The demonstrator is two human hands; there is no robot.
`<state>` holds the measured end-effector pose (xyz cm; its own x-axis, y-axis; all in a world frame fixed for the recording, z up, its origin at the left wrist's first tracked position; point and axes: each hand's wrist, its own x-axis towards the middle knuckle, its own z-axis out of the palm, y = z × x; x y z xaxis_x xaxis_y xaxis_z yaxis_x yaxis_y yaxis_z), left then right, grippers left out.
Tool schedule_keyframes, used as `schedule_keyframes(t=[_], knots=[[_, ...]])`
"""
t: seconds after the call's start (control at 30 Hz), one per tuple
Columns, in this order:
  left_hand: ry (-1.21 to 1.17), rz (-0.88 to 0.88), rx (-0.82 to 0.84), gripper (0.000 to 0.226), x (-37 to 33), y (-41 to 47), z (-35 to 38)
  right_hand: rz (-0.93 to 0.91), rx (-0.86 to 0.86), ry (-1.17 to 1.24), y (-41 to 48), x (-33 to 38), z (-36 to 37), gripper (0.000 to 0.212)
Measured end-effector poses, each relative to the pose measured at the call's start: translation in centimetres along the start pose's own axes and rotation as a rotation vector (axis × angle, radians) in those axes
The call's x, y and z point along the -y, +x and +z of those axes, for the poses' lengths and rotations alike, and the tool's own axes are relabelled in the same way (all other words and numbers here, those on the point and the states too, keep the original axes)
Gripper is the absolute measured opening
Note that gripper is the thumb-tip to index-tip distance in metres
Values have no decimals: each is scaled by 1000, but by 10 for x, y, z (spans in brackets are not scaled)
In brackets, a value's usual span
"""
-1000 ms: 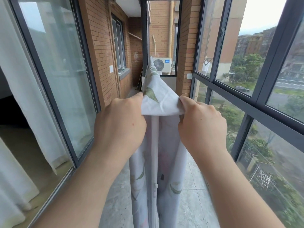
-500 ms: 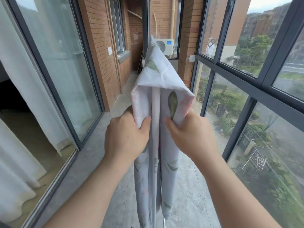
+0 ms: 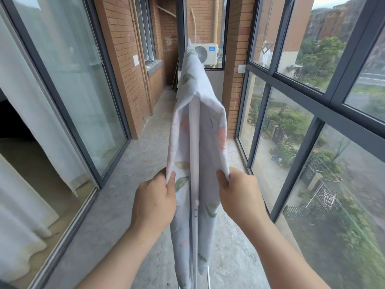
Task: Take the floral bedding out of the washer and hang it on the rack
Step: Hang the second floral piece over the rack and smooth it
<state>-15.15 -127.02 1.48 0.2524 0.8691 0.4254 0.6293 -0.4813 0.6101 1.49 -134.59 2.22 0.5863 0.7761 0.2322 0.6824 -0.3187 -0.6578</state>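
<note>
The floral bedding [image 3: 192, 84], white with green leaves and pink flowers, hangs draped over the top bar of a white rack. The rack's upright pole [image 3: 194, 155] shows between the two hanging sides. My left hand [image 3: 155, 200] pinches the left hanging edge of the bedding. My right hand [image 3: 239, 195] pinches the right hanging edge at about the same height. Both sides fall toward the concrete floor. The washer is out of view.
I stand on a narrow balcony with a concrete floor [image 3: 129, 184]. Glass sliding doors [image 3: 68, 76] with white curtains run along the left. Dark-framed windows [image 3: 302, 113] line the right. A brick wall [image 3: 127, 65] and an air-conditioner unit [image 3: 205, 53] stand at the far end.
Both hands have slid down from the top fold to lower on the bedding's hanging sides, pulling them down and apart. The view has tilted downward.
</note>
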Motion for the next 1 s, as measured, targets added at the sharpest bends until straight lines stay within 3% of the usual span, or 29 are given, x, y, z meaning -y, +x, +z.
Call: schedule_keyframes(t=[0.17,0.3,0.47,0.63,0.87,0.93,1.0], knots=[[2,-15,7,28,8,5,-6,-9,64,25,3,0,-7,37],[79,-41,128,41,21,11,2,13,99,-62,7,4,-3,39],[105,-86,218,38,34,2,10,-8,174,-102,4,-2,11,41],[287,-161,290,33,44,1,6,31,125,-177,5,-11,11,41],[308,-156,582,27,24,2,-11,-12,309,-303,3,-3,5,37],[204,-130,555,26,11,7,-21,-22,305,-258,4,4,-8,41],[119,-60,414,28,-10,14,-35,-62,207,-167,4,15,-20,46]])
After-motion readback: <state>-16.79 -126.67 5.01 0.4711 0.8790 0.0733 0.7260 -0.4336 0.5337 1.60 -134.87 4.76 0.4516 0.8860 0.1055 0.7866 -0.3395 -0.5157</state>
